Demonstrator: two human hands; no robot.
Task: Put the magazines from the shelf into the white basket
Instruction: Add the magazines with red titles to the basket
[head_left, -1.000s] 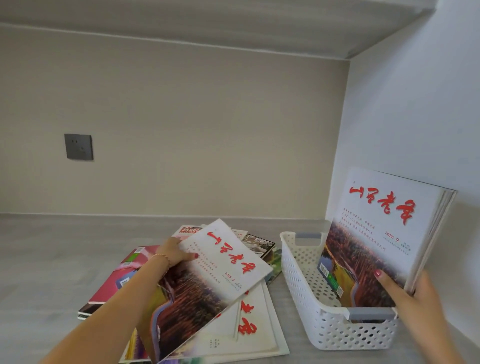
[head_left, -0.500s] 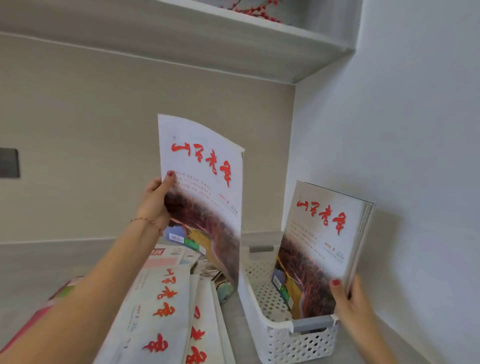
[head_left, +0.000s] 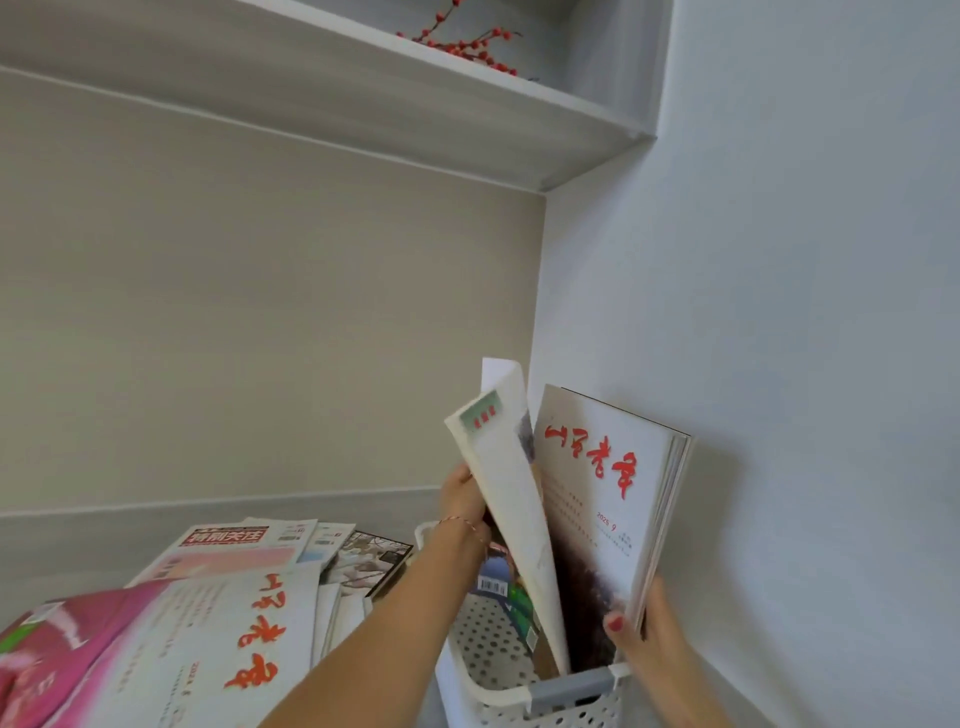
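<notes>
Here, lower right, the left hand (head_left: 462, 499) pinches a bowing magazine (head_left: 511, 499) entering the white basket (head_left: 498, 699); the right hand (head_left: 657, 631) clasps the upright stack (head_left: 605, 499). Its limp cover may buckle.

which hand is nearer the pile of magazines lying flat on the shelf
Left. The left hand holds a magazine just right of the flat pile; the right hand is farther right, beyond the white basket.
</notes>
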